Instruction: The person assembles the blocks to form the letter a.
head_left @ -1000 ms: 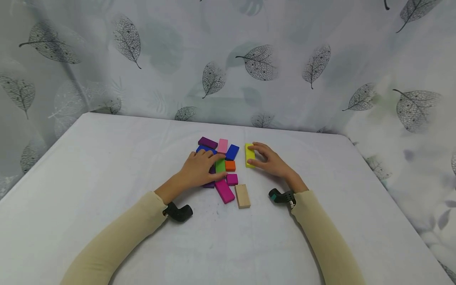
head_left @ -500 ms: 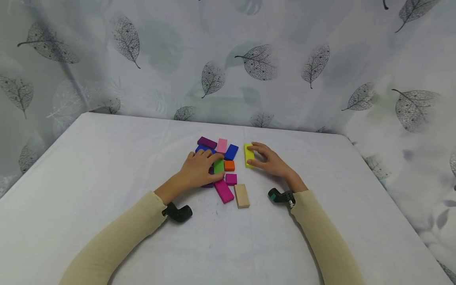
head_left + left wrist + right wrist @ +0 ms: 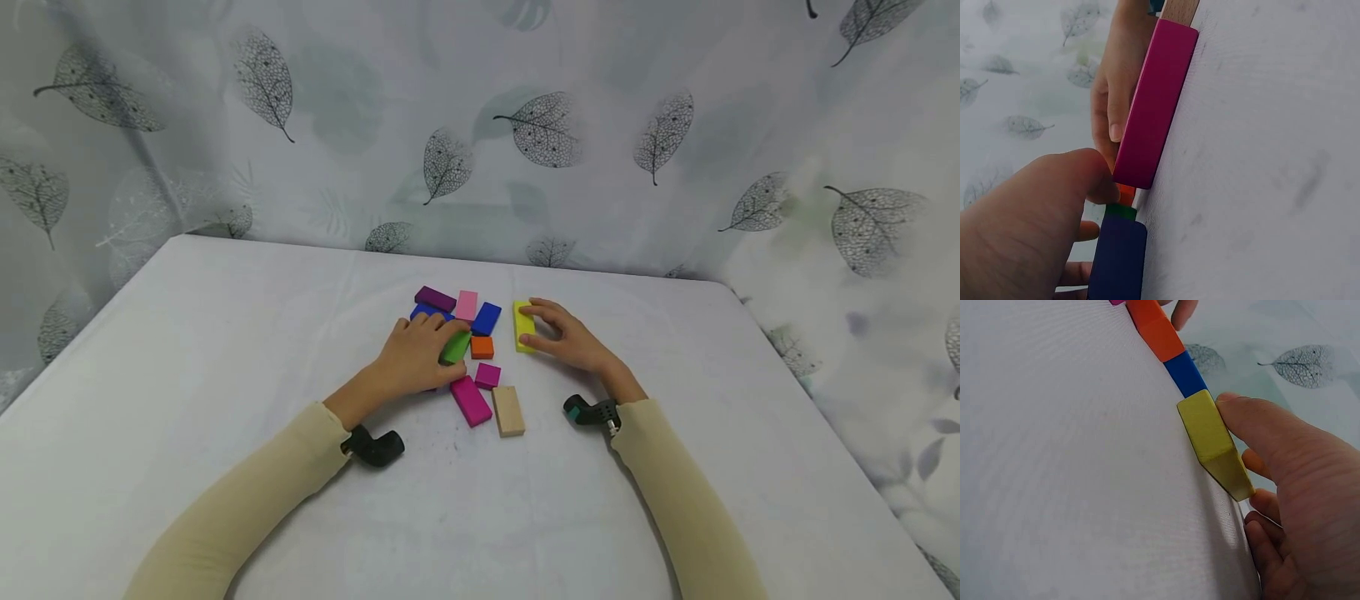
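Two hands (image 3: pixel 412 357), two wrist cameras (image 3: pixel 378 449), one table (image 3: pixel 420 525) — blocks (image 3: pixel 471 402), at least eleven.

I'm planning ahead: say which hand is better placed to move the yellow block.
Probably the right hand: it grips the yellow block, while the left hand, farther from it, holds the green block.

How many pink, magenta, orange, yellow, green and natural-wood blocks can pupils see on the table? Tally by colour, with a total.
Pink rectangular block: 1
Magenta rectangular blocks: 2
Orange rectangular block: 1
Yellow rectangular block: 1
Green rectangular block: 1
Natural-wood rectangular block: 1
Total: 7
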Action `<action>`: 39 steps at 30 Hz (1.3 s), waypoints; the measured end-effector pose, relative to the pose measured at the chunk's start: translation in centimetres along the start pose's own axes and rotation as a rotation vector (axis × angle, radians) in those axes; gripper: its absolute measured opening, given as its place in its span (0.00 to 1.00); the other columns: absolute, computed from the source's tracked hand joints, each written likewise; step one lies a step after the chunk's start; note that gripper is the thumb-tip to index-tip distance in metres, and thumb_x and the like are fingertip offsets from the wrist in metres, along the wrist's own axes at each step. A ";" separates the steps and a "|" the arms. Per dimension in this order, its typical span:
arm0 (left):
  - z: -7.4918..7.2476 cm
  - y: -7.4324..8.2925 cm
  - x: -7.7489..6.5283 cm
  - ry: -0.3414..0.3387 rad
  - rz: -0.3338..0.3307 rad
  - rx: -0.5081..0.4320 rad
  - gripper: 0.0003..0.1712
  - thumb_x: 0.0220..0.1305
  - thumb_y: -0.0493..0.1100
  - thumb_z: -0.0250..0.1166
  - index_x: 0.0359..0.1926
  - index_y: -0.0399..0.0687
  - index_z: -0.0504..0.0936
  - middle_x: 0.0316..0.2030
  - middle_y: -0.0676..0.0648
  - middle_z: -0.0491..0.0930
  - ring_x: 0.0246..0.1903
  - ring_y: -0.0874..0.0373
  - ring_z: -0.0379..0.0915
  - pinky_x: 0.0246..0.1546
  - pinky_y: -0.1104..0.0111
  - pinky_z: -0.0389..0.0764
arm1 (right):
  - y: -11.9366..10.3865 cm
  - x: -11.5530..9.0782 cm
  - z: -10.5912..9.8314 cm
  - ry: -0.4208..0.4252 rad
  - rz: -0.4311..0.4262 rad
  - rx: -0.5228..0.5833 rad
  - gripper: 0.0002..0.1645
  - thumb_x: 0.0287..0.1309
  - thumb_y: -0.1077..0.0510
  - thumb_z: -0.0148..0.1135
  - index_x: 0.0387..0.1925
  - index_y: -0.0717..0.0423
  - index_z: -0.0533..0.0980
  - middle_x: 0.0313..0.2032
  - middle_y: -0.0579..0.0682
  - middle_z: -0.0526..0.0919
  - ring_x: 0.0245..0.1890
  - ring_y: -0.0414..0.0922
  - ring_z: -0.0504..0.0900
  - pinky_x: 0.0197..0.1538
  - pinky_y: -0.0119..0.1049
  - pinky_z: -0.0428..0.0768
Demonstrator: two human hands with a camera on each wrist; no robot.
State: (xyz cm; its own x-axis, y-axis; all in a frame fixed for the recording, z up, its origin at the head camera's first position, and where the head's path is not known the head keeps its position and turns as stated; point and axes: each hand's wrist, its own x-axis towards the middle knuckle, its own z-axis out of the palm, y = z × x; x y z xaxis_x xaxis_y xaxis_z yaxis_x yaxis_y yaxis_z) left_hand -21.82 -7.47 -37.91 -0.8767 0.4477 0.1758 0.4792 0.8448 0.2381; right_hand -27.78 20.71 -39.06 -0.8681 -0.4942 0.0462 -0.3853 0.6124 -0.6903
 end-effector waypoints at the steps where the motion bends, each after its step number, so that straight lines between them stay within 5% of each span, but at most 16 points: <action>1: 0.0 0.0 0.1 -0.001 -0.003 0.002 0.32 0.58 0.57 0.57 0.64 0.54 0.72 0.54 0.42 0.75 0.51 0.46 0.69 0.48 0.50 0.70 | 0.0 0.0 0.0 0.002 0.002 -0.001 0.34 0.62 0.51 0.64 0.68 0.53 0.67 0.73 0.56 0.56 0.74 0.56 0.51 0.72 0.58 0.51; 9: -0.3 0.0 0.4 -0.019 -0.045 -0.003 0.32 0.59 0.53 0.59 0.64 0.49 0.72 0.55 0.41 0.75 0.51 0.46 0.70 0.49 0.49 0.71 | 0.1 0.1 0.0 0.009 0.017 0.006 0.35 0.62 0.50 0.64 0.68 0.52 0.67 0.74 0.55 0.55 0.74 0.55 0.51 0.72 0.57 0.51; 39: -0.7 0.0 0.5 0.140 -0.062 -0.175 0.24 0.55 0.47 0.65 0.52 0.41 0.80 0.45 0.44 0.79 0.42 0.51 0.74 0.42 0.57 0.73 | 0.2 0.0 -0.3 -0.008 0.026 0.025 0.34 0.62 0.51 0.65 0.68 0.51 0.67 0.74 0.55 0.56 0.74 0.55 0.52 0.72 0.58 0.51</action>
State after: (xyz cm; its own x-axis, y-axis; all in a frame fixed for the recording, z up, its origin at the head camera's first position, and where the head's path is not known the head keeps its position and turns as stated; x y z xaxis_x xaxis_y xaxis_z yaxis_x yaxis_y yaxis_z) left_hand -22.21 -7.44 -37.16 -0.8961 0.3411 0.2840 0.4353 0.8003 0.4123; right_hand -27.93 21.03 -38.96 -0.8752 -0.4833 0.0229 -0.3549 0.6092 -0.7092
